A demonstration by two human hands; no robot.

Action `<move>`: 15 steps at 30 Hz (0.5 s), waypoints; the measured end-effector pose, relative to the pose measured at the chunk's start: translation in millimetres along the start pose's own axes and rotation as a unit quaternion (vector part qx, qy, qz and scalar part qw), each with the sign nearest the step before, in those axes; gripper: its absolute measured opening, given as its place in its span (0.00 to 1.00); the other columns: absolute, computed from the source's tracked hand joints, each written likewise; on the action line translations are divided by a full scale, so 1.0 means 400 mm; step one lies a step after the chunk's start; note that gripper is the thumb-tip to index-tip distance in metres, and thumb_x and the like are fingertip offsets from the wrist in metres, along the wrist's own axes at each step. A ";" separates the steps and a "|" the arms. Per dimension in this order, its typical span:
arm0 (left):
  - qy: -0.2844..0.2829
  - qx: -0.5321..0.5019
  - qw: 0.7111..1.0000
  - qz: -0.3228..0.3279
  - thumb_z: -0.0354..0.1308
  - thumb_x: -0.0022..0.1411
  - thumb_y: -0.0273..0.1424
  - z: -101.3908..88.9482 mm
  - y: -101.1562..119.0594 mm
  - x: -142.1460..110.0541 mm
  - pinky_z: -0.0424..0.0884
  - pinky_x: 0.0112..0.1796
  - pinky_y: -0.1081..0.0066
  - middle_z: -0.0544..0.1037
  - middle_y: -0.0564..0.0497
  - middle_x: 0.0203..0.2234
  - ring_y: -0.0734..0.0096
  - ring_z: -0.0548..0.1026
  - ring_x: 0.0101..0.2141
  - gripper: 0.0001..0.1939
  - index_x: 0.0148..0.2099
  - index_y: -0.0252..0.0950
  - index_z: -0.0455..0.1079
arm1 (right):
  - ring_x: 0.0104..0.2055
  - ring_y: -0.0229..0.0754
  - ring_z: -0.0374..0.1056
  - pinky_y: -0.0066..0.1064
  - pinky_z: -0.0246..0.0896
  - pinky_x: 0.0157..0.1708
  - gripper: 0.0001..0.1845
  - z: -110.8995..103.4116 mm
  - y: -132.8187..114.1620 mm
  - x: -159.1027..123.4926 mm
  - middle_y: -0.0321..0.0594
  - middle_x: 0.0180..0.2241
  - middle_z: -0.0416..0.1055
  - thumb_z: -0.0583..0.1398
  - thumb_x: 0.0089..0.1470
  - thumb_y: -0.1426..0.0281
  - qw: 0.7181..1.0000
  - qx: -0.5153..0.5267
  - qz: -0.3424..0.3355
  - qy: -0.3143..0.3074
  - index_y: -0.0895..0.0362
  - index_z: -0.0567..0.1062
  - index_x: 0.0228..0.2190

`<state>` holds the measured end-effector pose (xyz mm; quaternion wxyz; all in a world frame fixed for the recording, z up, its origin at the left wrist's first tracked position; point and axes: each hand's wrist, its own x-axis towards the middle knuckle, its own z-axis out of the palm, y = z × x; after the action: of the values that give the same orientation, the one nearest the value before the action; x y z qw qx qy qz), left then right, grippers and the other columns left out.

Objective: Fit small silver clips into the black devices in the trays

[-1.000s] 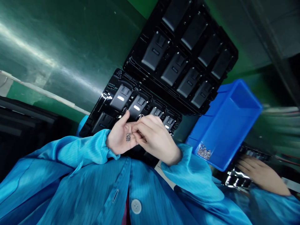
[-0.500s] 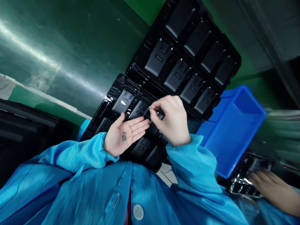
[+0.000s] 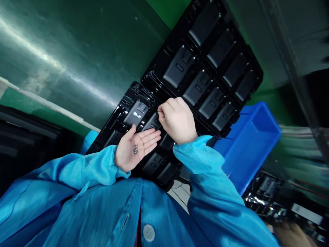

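My left hand (image 3: pixel 135 147) is held palm up, fingers stretched out flat. A small heap of metal screws (image 3: pixel 135 149) lies in its palm. Above and to its right, my right hand (image 3: pixel 176 118) is closed in a pinch over the near black tray (image 3: pixel 123 103). The pinched piece barely shows; it looks like one of the small screws. Just below those fingertips is a black plastic casing (image 3: pixel 151 124) with a small label, partly covered by my hands. Another black casing (image 3: pixel 136 114) sits left of it in the same tray.
A second black tray (image 3: pixel 158 82) with several black casings adjoins the near tray's far side. To the right stands a blue bin (image 3: pixel 257 147), partly behind my sleeve. A co-worker's blurred hand (image 3: pixel 290 233) is at lower right, near another black tray (image 3: pixel 267 187). The green tabletop (image 3: pixel 102 51) stretches left.
My right hand has left the left palm, pinching, and moved up over the near tray, then slightly left. My left fingers have straightened. The co-worker's hand has moved down.
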<state>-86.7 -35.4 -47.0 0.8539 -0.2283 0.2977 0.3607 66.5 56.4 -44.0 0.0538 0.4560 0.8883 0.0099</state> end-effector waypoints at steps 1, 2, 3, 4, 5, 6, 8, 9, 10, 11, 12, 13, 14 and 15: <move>0.002 0.000 1.000 -0.001 0.34 0.73 0.47 0.001 0.001 0.001 0.62 0.60 0.64 0.71 0.37 0.58 0.59 0.70 0.59 0.36 0.66 0.21 0.59 | 0.39 0.47 0.63 0.36 0.55 0.36 0.14 -0.002 -0.002 0.002 0.45 0.34 0.71 0.50 0.62 0.76 1.000 -0.004 0.000 -0.009 0.59 0.74 0.33; 0.004 0.000 1.000 -0.001 0.34 0.73 0.46 0.001 0.001 0.002 0.62 0.60 0.64 0.71 0.37 0.59 0.59 0.70 0.59 0.36 0.66 0.21 0.59 | 0.38 0.46 0.64 0.35 0.54 0.34 0.14 -0.004 -0.004 0.003 0.45 0.34 0.71 0.50 0.62 0.76 1.000 -0.006 0.002 -0.020 0.59 0.74 0.33; 0.004 0.001 1.000 -0.001 0.34 0.73 0.46 0.001 0.001 0.003 0.62 0.60 0.64 0.71 0.36 0.59 0.59 0.70 0.59 0.36 0.66 0.21 0.59 | 0.37 0.45 0.64 0.34 0.53 0.32 0.13 -0.005 -0.005 0.003 0.45 0.35 0.71 0.50 0.62 0.76 0.999 -0.006 0.008 -0.031 0.59 0.74 0.34; 0.004 0.001 1.000 -0.001 0.34 0.73 0.46 0.001 0.001 0.004 0.62 0.60 0.64 0.70 0.36 0.59 0.59 0.70 0.59 0.36 0.66 0.21 0.59 | 0.36 0.44 0.64 0.34 0.52 0.30 0.13 -0.006 -0.007 0.003 0.44 0.36 0.71 0.50 0.62 0.75 0.999 -0.005 0.015 -0.038 0.59 0.74 0.34; 0.002 0.002 1.000 0.000 0.35 0.72 0.46 0.001 0.001 0.005 0.61 0.60 0.64 0.70 0.36 0.59 0.58 0.69 0.59 0.36 0.66 0.21 0.58 | 0.34 0.42 0.64 0.34 0.50 0.28 0.12 -0.007 -0.008 0.003 0.43 0.36 0.71 0.50 0.62 0.75 0.999 -0.001 0.024 -0.042 0.59 0.74 0.35; -0.001 0.003 1.000 0.000 0.35 0.72 0.46 0.001 0.001 0.005 0.61 0.60 0.64 0.70 0.36 0.59 0.58 0.69 0.60 0.36 0.66 0.21 0.58 | 0.33 0.41 0.64 0.34 0.49 0.27 0.12 -0.008 -0.008 0.002 0.43 0.37 0.71 0.51 0.62 0.75 0.999 0.005 0.032 -0.042 0.58 0.74 0.36; -0.005 0.005 1.000 0.002 0.35 0.72 0.47 0.001 0.000 0.006 0.61 0.61 0.63 0.69 0.35 0.60 0.58 0.68 0.60 0.37 0.66 0.21 0.58 | 0.33 0.40 0.64 0.32 0.49 0.27 0.11 -0.008 -0.008 0.001 0.42 0.37 0.71 0.51 0.61 0.74 0.998 0.026 0.049 -0.038 0.58 0.74 0.36; -0.005 0.005 1.000 0.002 0.35 0.72 0.47 0.001 0.000 0.006 0.61 0.61 0.63 0.69 0.35 0.60 0.58 0.68 0.60 0.37 0.67 0.21 0.57 | 0.33 0.39 0.65 0.32 0.49 0.27 0.11 -0.007 -0.008 0.000 0.41 0.37 0.71 0.52 0.61 0.74 0.997 0.040 0.056 -0.037 0.58 0.74 0.36; -0.004 0.006 1.000 0.002 0.36 0.72 0.47 0.001 0.000 0.006 0.61 0.61 0.63 0.68 0.35 0.60 0.58 0.68 0.61 0.37 0.67 0.21 0.57 | 0.33 0.39 0.65 0.31 0.49 0.27 0.11 -0.006 -0.009 0.001 0.41 0.37 0.71 0.52 0.60 0.74 0.996 0.055 0.061 -0.039 0.58 0.74 0.36; -0.003 0.006 1.000 0.002 0.36 0.72 0.47 0.000 -0.001 0.006 0.60 0.61 0.63 0.68 0.35 0.61 0.58 0.67 0.61 0.37 0.67 0.21 0.57 | 0.33 0.39 0.65 0.31 0.49 0.27 0.11 -0.006 -0.009 0.001 0.40 0.37 0.70 0.51 0.60 0.74 0.995 0.068 0.066 -0.043 0.57 0.74 0.35; -0.003 0.005 1.000 0.001 0.36 0.72 0.47 0.000 -0.001 0.006 0.60 0.61 0.63 0.68 0.35 0.61 0.58 0.67 0.61 0.37 0.67 0.20 0.57 | 0.33 0.39 0.65 0.31 0.49 0.26 0.11 -0.005 -0.011 0.003 0.40 0.36 0.70 0.51 0.60 0.74 0.993 0.077 0.069 -0.049 0.57 0.73 0.35; -0.004 0.004 1.000 0.001 0.36 0.72 0.47 -0.001 -0.001 0.006 0.60 0.61 0.63 0.68 0.34 0.61 0.58 0.67 0.61 0.37 0.67 0.20 0.56 | 0.33 0.39 0.65 0.31 0.48 0.26 0.11 -0.005 -0.013 0.004 0.40 0.36 0.70 0.51 0.60 0.74 0.992 0.083 0.073 -0.055 0.57 0.73 0.35; -0.006 0.003 1.000 0.002 0.36 0.72 0.47 -0.002 -0.002 0.007 0.60 0.61 0.63 0.68 0.34 0.61 0.58 0.67 0.61 0.37 0.67 0.20 0.57 | 0.33 0.39 0.65 0.31 0.47 0.26 0.11 -0.005 -0.015 0.005 0.40 0.36 0.70 0.51 0.60 0.74 0.992 0.084 0.076 -0.062 0.57 0.73 0.35; -0.009 0.003 1.000 0.002 0.36 0.72 0.47 -0.004 -0.002 0.007 0.61 0.61 0.63 0.68 0.34 0.61 0.57 0.67 0.61 0.37 0.67 0.20 0.57 | 0.33 0.39 0.65 0.32 0.47 0.26 0.11 -0.007 -0.017 0.007 0.40 0.37 0.70 0.51 0.60 0.74 0.991 0.080 0.078 -0.068 0.57 0.73 0.35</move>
<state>-85.1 -35.4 -50.0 0.8565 -0.2217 0.2917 0.3637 59.2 54.6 -42.0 0.0764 0.5266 0.8421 -0.0884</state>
